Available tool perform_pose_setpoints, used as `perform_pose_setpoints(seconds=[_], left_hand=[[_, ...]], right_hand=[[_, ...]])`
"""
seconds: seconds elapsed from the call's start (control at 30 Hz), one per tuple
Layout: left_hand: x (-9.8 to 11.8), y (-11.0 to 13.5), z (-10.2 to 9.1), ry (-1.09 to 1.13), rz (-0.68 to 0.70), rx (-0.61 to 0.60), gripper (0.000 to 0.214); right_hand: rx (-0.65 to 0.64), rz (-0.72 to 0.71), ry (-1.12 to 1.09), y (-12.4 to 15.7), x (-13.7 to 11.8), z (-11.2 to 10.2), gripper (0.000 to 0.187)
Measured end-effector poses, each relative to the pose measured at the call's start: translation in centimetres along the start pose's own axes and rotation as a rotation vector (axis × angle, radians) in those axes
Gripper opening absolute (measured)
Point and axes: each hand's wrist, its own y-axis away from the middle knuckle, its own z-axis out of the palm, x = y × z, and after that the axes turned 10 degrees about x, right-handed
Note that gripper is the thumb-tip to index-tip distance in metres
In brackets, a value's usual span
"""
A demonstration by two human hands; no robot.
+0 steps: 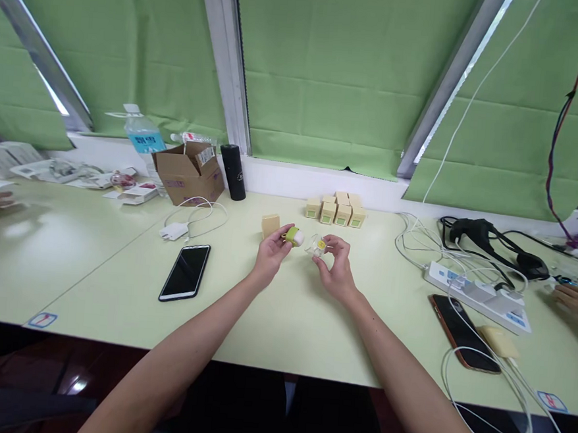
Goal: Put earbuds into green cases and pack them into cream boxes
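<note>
My left hand (271, 251) is closed around a small green-and-white roller-like item (294, 236), held just above the pale green table (287, 315). My right hand (335, 262) pinches a small clear plastic cap (317, 245) with something yellow inside it, a few centimetres right of the green item. A single tan box (270, 224) stands just behind my left hand. Behind both hands, a cluster of several small tan boxes (336, 210) with green labels sits near the window sill.
A black phone (186, 272) lies left of my hands, with a white charger and cable (176, 230), an open cardboard box (189, 172), a black flask (233, 172) and a water bottle (141, 133) behind. Right: power strip (479, 296), a phone (464, 331), cables. Other people's hands show at both edges.
</note>
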Motion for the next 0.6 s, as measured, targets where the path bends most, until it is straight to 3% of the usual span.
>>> perform_pose_setpoints(seconds=[0.2,0.6], left_hand=[[0.5,0.4,0.3,-0.058,0.031,-0.032,0.062],[1.0,1.4,1.0,-0.168,0.126,-0.132,0.042]], right_hand=[[-0.003,0.131,-0.013,0.5,0.4,0.4,0.046],[0.0,0.095,-0.028,0.7,0.0,1.1,0.047]])
